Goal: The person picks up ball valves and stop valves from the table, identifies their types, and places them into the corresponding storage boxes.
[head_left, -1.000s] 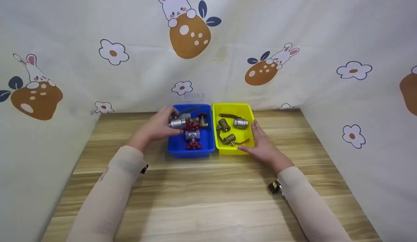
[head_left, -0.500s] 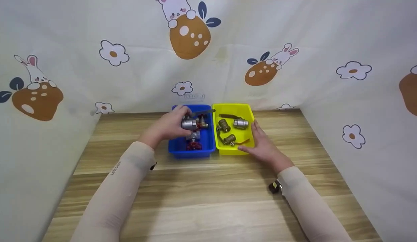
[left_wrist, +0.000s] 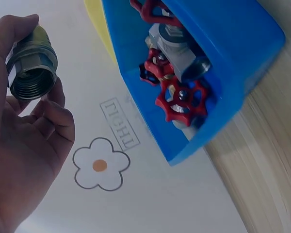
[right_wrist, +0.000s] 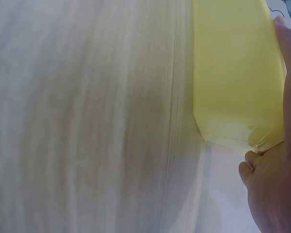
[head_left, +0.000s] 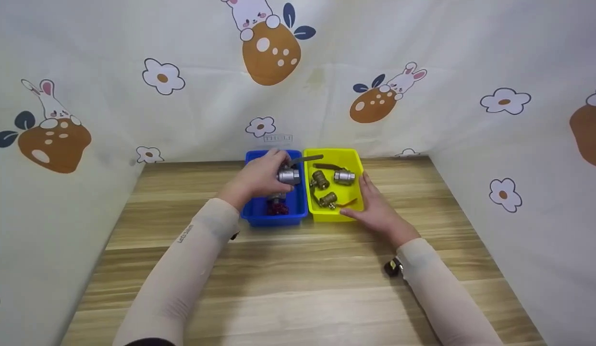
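Observation:
My left hand [head_left: 259,179] grips a silver ball valve [head_left: 289,176] with a grey lever. It is over the right side of the blue bin [head_left: 273,220], the lever reaching across toward the yellow bin [head_left: 348,217]. The left wrist view shows the threaded mouth of the ball valve [left_wrist: 33,80] facing the camera. Beneath, in the blue bin, lie valves with red handwheels [left_wrist: 182,103], partly hidden by the hand in the head view. My right hand [head_left: 378,211] holds the yellow bin's near right corner, thumb at the front rim, fingers along the side wall [right_wrist: 237,68].
Inside the yellow bin are another silver ball valve [head_left: 344,176] and two brass ones [head_left: 320,179]. Both bins stand side by side at the back of the wooden table [head_left: 278,283]. A patterned cloth [head_left: 206,110] hangs behind and along the sides.
My left hand has carried the silver ball valve rightward across the blue bin, its lever passing over the shared edge. The right hand and both bins have stayed put.

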`<state>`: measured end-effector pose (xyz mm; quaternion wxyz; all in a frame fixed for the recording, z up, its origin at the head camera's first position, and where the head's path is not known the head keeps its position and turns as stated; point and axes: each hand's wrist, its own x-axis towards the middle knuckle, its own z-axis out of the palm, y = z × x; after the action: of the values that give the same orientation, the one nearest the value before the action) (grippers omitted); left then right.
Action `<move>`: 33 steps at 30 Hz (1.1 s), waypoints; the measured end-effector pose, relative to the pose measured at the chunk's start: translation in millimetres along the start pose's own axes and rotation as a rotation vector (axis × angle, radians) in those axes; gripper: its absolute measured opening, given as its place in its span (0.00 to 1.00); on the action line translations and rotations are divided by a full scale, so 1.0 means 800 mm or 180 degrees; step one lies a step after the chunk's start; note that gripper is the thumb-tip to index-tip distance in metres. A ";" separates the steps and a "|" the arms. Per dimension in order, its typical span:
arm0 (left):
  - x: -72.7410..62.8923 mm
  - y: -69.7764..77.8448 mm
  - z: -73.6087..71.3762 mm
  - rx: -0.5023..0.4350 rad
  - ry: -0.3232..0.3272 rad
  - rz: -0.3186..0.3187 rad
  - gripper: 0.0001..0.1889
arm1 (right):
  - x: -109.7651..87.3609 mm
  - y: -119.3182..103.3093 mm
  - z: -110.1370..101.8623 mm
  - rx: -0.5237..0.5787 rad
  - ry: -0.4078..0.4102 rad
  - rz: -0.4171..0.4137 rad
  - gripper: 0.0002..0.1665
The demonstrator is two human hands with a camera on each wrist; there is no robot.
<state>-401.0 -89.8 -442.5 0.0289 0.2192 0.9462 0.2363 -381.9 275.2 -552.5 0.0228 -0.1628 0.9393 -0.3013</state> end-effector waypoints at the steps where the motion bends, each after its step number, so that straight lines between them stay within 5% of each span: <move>1: 0.002 0.003 0.001 0.0010 -0.0013 -0.0015 0.34 | 0.000 0.000 0.000 0.0000 -0.0008 0.0008 0.76; 13: 0.029 0.036 0.025 -0.0088 -0.0080 -0.0209 0.38 | -0.001 0.001 0.000 -0.0018 -0.0025 0.0034 0.76; 21: 0.042 0.060 0.044 -0.0212 0.0164 -0.0459 0.41 | 0.001 0.004 0.001 -0.0055 -0.0031 -0.0002 0.75; 33: 0.059 0.086 0.063 -0.0190 0.0206 -0.0451 0.38 | -0.001 0.003 0.000 -0.0012 -0.0046 0.0063 0.75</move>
<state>-408.0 6.3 -453.1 0.0214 0.1430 0.9523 0.2687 -381.7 277.5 -553.6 0.0323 -0.1558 0.9412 -0.2981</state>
